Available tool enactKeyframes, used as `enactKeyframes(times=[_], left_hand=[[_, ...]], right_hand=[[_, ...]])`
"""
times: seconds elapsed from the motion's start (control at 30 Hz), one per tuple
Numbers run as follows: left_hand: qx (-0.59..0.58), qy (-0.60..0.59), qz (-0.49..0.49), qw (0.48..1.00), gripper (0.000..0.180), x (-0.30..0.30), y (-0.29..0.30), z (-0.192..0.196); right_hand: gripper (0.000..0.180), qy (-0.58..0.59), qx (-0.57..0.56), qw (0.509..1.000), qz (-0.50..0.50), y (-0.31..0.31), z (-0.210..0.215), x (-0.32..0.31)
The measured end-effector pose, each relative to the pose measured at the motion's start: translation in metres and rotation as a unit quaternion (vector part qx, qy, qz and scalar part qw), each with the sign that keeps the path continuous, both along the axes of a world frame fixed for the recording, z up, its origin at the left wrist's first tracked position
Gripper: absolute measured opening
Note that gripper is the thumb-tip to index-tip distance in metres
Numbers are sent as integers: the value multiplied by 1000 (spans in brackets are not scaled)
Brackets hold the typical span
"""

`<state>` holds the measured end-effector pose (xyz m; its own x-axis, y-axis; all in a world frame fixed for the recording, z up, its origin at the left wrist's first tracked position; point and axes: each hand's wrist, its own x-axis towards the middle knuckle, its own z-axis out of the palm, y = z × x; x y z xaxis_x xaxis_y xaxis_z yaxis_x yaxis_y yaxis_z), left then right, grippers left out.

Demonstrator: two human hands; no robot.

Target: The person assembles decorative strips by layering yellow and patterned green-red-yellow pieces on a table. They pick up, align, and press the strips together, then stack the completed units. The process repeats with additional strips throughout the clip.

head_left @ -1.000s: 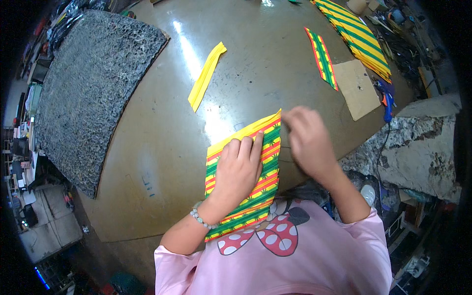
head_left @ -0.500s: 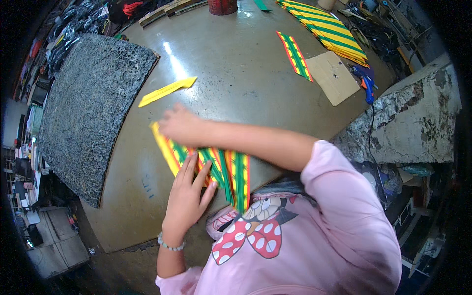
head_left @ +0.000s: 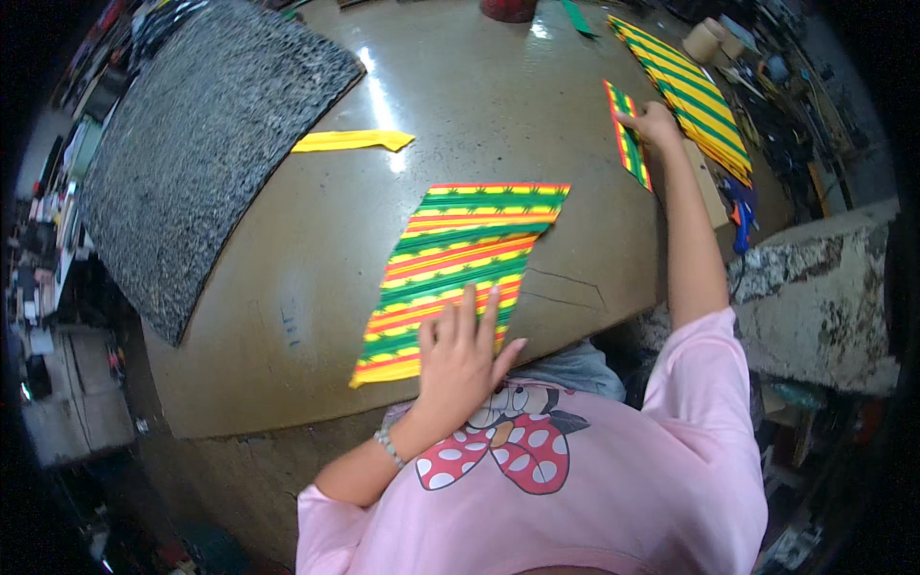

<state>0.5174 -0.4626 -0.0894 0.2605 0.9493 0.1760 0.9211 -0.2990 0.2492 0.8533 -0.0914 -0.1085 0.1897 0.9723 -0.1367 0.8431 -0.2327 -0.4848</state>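
Note:
A piece of pleated fabric (head_left: 450, 259), striped in green, yellow and red, lies on the table in front of me. My left hand (head_left: 460, 345) rests on its near end, palm down, with the fingers spread. Out to the right my right hand (head_left: 654, 126) reaches to a narrow strip (head_left: 628, 144) in the same colours. A finger stretches onto the strip's upper part; the other fingers are partly hidden. Left of the strip, across the table, a folded yellow strip (head_left: 355, 141) lies by itself.
A rough dark grey slab (head_left: 220, 144) covers the table's left side. At the far right lie a stack of yellow-and-green striped pieces (head_left: 685, 86), brown cardboard (head_left: 707, 187) and a blue glue gun (head_left: 741, 216). A red container (head_left: 508, 10) stands at the far edge.
My right hand has left the pleated fabric and moved right to the narrow strip. The fabric now lies turned and more spread out, with my left hand still on it. The view has shifted.

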Motion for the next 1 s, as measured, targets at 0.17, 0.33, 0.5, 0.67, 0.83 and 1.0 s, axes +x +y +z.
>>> enactKeyframes(times=[0.17, 0.33, 0.5, 0.67, 0.83, 1.0], left_hand=[[8, -120, -121, 985, 46, 6, 35, 14], [12, -54, -165, 985, 51, -17, 97, -3], [52, -48, -145, 987, 54, -2, 175, -32], [147, -137, -101, 974, 44, -15, 205, -5], [29, -259, 31, 965, 18, -91, 93, 29], [21, -129, 51, 990, 22, -78, 13, 11]], right_hand=[[29, 11, 4, 1000, 20, 6, 4, 4], [30, 151, 170, 972, 64, -35, 47, -21], [37, 275, 266, 911, 155, -116, 115, -22], [29, 284, 20, 942, 180, -214, 130, -52], [23, 217, -160, 870, 413, -252, 84, -135], [23, 287, -159, 811, 484, -240, 80, -184]])
